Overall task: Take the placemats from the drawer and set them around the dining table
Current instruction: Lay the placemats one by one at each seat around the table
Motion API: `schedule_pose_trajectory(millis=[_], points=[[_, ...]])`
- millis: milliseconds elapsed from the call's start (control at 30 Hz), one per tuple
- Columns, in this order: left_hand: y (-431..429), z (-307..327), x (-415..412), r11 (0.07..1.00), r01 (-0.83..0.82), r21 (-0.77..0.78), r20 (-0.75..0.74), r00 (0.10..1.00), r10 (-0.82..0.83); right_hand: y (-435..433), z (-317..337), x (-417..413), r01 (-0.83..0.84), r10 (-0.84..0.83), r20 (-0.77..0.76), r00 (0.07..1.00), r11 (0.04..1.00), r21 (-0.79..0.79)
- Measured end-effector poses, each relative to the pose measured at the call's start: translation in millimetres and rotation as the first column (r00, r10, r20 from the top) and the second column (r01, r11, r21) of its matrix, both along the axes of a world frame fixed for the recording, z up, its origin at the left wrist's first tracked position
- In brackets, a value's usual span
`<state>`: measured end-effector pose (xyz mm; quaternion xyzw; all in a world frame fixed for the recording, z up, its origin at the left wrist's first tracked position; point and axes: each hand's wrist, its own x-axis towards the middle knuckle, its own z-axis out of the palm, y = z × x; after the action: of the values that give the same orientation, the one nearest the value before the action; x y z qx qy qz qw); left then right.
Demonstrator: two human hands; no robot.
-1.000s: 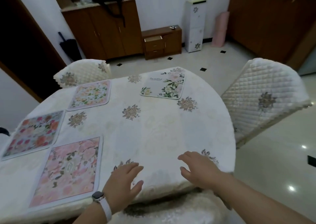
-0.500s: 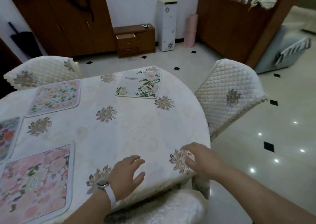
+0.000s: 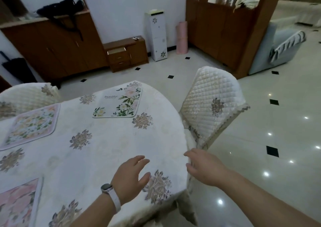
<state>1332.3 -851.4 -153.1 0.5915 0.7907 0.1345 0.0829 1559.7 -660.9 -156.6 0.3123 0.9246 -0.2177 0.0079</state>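
A dining table (image 3: 107, 150) under a cream cloth embroidered with flowers spreads beneath and ahead of a person's left hand (image 3: 130, 176). Its rounded edge runs just beside the right hand (image 3: 203, 169). A quilted chair (image 3: 213, 105) stands just beyond the right hand, close against the table's rim. Three floral mats lie flat on the cloth. The green-leaf placemat (image 3: 118, 103) is well ahead of the left hand, the pastel placemat (image 3: 33, 125) is far off to that hand's left, and the pink placemat (image 3: 17, 202) is back beside its forearm, cut off by the frame. Across the tiled floor, well past both hands, a low wooden cabinet (image 3: 137, 53) has its top drawer (image 3: 116, 50) pulled open. Both hands are empty, with fingers spread and relaxed. The left is low over the cloth; whether the right touches the table's edge cannot be told. A white-strapped watch (image 3: 106, 187) circles the left wrist.
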Motion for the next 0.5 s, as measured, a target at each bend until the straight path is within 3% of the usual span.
schedule_pose_trajectory(millis=[267, 500], points=[[130, 8, 92, 0.999, 0.003, -0.040, -0.036, 0.999, -0.004, 133, -2, 89, 0.025, -0.026, -0.019, 0.999, 0.999, -0.027], [187, 12, 137, 0.999, 0.009, -0.048, -0.059, 0.998, -0.012, 194, -2, 137, 0.008, -0.010, -0.036, 0.999, 0.999, -0.035]])
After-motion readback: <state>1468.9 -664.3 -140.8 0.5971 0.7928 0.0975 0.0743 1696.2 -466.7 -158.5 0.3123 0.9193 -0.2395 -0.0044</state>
